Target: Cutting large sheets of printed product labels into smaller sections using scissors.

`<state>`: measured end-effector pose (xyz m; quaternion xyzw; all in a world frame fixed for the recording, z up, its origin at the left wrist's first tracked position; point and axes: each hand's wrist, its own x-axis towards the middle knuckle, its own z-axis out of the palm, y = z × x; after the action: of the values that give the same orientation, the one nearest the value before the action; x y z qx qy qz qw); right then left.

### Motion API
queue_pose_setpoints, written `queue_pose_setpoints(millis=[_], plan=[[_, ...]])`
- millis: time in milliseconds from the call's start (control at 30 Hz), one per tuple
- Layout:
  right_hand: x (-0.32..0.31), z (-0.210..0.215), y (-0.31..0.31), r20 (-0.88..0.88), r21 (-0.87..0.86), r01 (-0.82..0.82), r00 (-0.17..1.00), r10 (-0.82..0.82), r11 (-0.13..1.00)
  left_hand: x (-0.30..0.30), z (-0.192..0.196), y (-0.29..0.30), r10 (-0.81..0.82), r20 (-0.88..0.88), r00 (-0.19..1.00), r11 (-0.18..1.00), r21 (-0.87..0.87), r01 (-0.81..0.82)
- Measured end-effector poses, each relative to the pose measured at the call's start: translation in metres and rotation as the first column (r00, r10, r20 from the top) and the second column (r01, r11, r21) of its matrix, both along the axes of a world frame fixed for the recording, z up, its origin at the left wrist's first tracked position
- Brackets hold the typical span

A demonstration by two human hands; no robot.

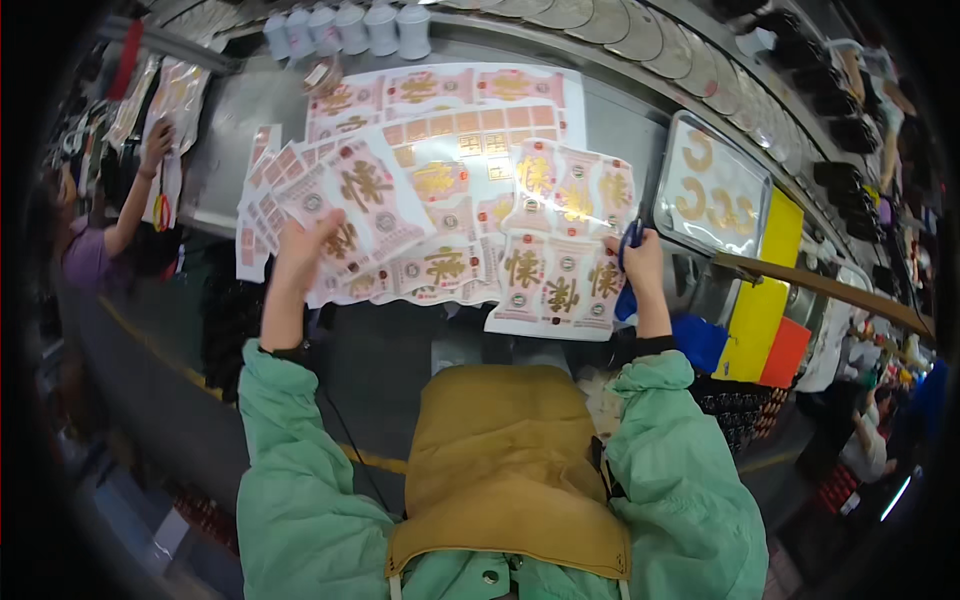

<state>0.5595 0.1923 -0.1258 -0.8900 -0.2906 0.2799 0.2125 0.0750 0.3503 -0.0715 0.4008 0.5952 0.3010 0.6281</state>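
My left hand (302,250) grips the edge of a pale pink printed sheet (385,205) with gold characters, thumb on top. Fanned under it lie strips with small pink squares (268,215). On the right, my right hand (645,268) is closed round dark blue-handled scissors (629,262), with its fingers at the edge of another printed sheet (560,250). That sheet shows two rows of pink patches with shiny gold characters and overhangs the table's near edge. The scissor blades cannot be made out. Between my hands, more printed sheets (445,265) overlap in a pile.
A metal worktable (235,150) carries the sheets. White bottles (352,30) stand along its back edge, with a small jar (321,78) nearby. Right of the sheets sits a tray (712,190) holding beige curved pieces, beside a yellow panel (760,300). Another person's arm (130,205) reaches in at far left.
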Motion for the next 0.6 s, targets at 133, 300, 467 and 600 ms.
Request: queue_pose_setpoints(millis=[133, 300, 467, 600], plan=[[-0.008, -0.007, 0.005, -0.293, 0.186, 0.125, 0.954, -0.067, 0.974, 0.12, -0.03, -0.061, -0.097, 0.208, 0.973, 0.989, -0.086, 0.117], [-0.03, 0.06, 0.005, -0.82, 0.149, 0.237, 0.573, -0.014, 0.96, 0.193, -0.05, -0.086, -0.182, 0.205, 0.962, 0.977, -0.074, 0.201], [-0.037, 0.101, -0.033, -0.869, 0.236, 0.31, 0.492, 0.057, 0.921, 0.198, 0.004, -0.092, -0.299, 0.214, 0.93, 0.943, -0.079, 0.322], [-0.055, 0.147, -0.083, -0.825, 0.213, 0.319, 0.565, -0.005, 0.924, 0.218, 0.051, -0.118, -0.404, 0.265, 0.876, 0.913, 0.165, 0.372]])
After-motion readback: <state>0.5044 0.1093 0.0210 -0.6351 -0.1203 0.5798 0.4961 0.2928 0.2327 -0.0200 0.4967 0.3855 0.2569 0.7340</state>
